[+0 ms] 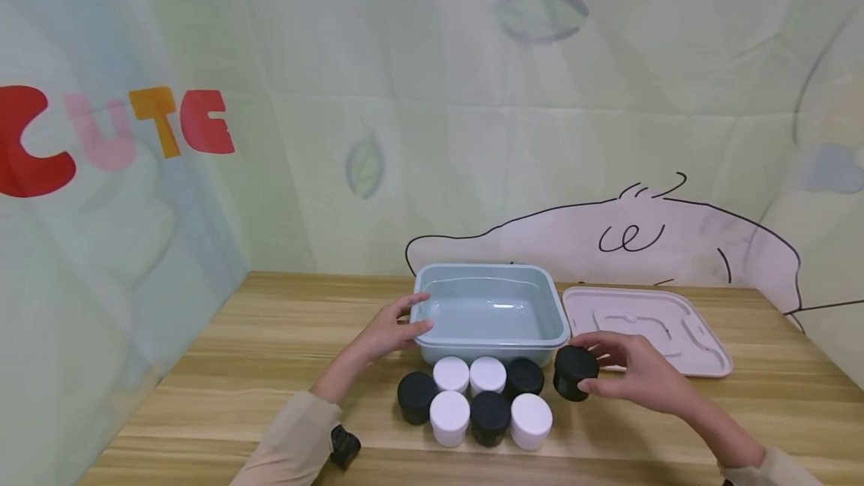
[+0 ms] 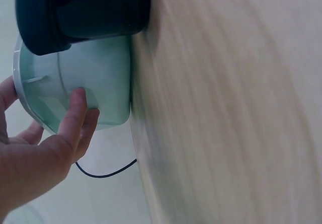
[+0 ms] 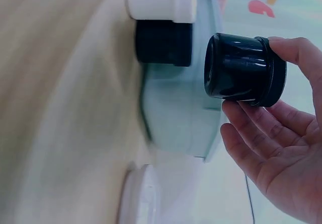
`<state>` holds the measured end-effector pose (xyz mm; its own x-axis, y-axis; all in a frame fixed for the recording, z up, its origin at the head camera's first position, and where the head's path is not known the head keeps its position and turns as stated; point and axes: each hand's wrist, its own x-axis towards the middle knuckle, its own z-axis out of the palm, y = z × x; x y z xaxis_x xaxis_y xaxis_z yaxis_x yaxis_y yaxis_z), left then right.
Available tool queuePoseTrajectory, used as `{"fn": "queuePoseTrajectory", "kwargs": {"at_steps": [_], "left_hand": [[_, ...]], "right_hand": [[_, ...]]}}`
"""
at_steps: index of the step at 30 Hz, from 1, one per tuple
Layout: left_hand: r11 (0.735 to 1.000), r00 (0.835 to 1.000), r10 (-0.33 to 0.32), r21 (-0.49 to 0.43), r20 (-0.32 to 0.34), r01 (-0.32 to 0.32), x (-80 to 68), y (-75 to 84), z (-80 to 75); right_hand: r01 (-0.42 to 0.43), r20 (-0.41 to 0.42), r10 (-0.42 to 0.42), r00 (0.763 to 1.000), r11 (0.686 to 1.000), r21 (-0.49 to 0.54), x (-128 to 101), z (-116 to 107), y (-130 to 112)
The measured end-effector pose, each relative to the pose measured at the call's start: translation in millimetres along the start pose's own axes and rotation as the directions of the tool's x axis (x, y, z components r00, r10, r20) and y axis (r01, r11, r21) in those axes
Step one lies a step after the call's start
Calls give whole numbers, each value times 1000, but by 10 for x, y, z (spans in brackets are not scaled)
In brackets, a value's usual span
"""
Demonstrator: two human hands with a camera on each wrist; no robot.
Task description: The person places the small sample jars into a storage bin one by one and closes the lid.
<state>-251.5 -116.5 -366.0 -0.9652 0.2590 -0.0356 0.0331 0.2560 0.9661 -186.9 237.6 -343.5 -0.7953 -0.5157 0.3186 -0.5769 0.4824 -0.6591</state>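
My left hand (image 1: 394, 327) holds the left rim of an empty light blue plastic tub (image 1: 489, 342). In the left wrist view, fingers (image 2: 75, 110) of this hand lie against the tub's outer wall. Thumb and fingers of my right hand (image 1: 634, 372) pinch a black lidded jar (image 1: 576, 372) by its lid, just right of the tub's front corner. The right wrist view shows this jar (image 3: 244, 70) raised off the table, its glossy side toward the camera. Several other jars stand grouped before the tub, some white (image 1: 449, 418), some black (image 1: 490, 418).
A pale pink lid (image 1: 702, 355) lies flat to the right of the tub, behind my right hand. All of it stands on a wood-grain table (image 1: 223, 388). A printed cloth (image 1: 304, 58) hangs along the table's back and left.
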Motion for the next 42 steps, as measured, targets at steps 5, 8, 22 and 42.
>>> {"fn": "queuePoseTrajectory", "kwargs": {"at_steps": [5,8,22,42], "left_hand": [[1000,1000,7,-4,12,-7,-8,2,2],[1000,1000,2,-17,13,-2,-6,0,6],[1000,1000,-14,-24,0,14,-11,-1,15],[999,1000,-5,-39,24,6,-14,-12,2]], "right_hand": [[-44,-34,43,999,999,-23,66,-70,-63],[-60,-56,59,997,998,-22,122,-89,-96],[-125,-129,123,984,992,-7,486,-87,-133],[-156,-74,148,986,980,-120,915,127,171]]}}
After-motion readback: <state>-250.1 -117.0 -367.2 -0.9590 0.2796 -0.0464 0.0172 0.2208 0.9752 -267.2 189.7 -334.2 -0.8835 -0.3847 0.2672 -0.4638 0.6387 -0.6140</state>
